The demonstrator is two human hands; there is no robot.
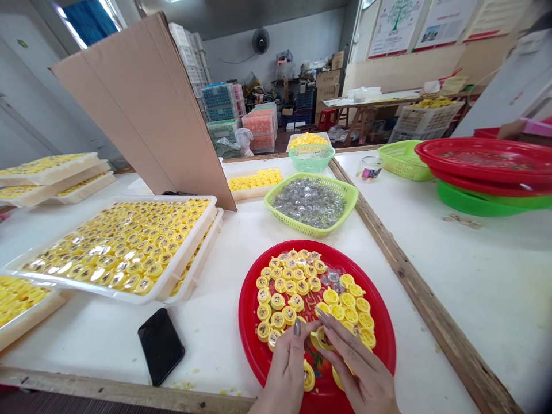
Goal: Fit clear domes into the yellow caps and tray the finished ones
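Note:
My hands [323,362] work together low over a red plastic plate [379,328], which holds several rows of yellow round caps [288,293]. My right hand [360,368] is shut on one yellow cap [322,339], tilted up off the others. My left hand [284,368] is beside it, its fingertips close to that cap; whether they hold it or something else is hidden. A green plastic basket [340,187] of transparent small domes [308,202] stands beyond the plate. To the left lies a white tray [114,199] filled with yellow caps.
A black phone [161,346] lies left of the plate. A raised wooden strip [431,293] runs right of it. Stacked red and green plates [487,161] stand beyond, with a person's hand [509,131] at the far right. A cardboard divider [142,115] rises at the back left.

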